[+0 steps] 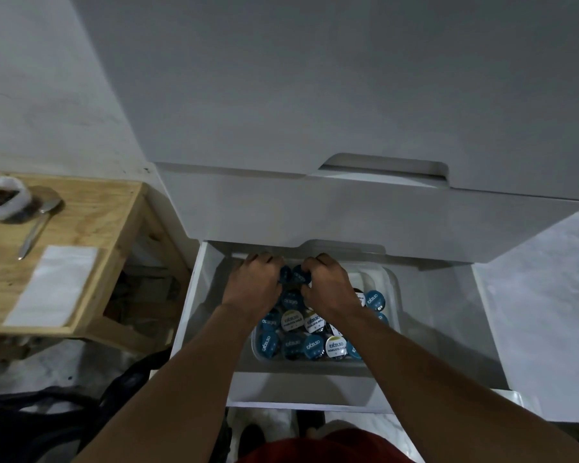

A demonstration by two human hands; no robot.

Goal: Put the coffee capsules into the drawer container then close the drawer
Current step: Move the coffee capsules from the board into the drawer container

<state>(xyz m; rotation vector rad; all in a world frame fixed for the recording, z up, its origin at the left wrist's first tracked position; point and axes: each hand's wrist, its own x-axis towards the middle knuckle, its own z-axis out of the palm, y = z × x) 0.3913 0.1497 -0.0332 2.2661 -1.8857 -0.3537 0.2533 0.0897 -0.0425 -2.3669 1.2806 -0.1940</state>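
The white drawer (pixel 301 389) is pulled open; a clear container (pixel 393 289) in it is filled with blue and white coffee capsules (pixel 313 345); at its far end one blue capsule (pixel 285 275) is pinched by the left hand (pixel 253 284), another by the right hand (pixel 328 287).

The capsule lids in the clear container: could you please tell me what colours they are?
Mostly blue lids, plus a few white ones with dark lettering; head view.
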